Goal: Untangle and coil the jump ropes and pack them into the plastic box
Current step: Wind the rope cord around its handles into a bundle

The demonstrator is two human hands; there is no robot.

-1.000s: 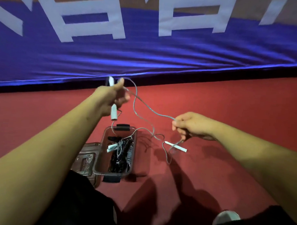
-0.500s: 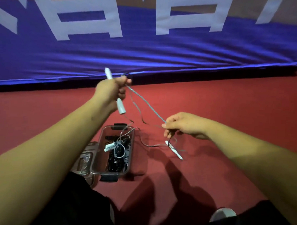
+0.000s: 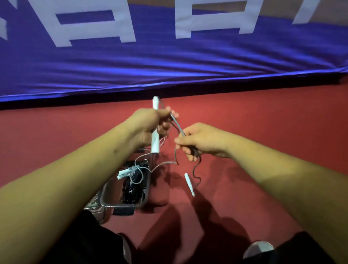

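My left hand [image 3: 149, 125] grips the white handle [image 3: 155, 143] of a jump rope, held upright above the red floor. A thin grey cord [image 3: 177, 126] runs from it to my right hand [image 3: 200, 140], which pinches the cord close beside the left hand. Below the right hand the cord hangs in curls to the second white handle [image 3: 189, 183], which dangles just over the floor. The clear plastic box [image 3: 107, 198] sits on the floor under my left forearm. It holds a coiled black rope [image 3: 131, 189] and a bundled white-handled rope [image 3: 128, 172].
The box's lid [image 3: 93, 206] lies at its left, partly hidden by my arm. A blue banner [image 3: 171, 68] with white letters hangs along the far edge of the red floor [image 3: 268, 119]. My dark-clothed knees and a shoe tip [image 3: 257, 249] are at the bottom.
My right hand has moved up and left along the cord, close to my left hand. The slack loop between the hands has shortened, and the free handle now hangs lower on the cord.
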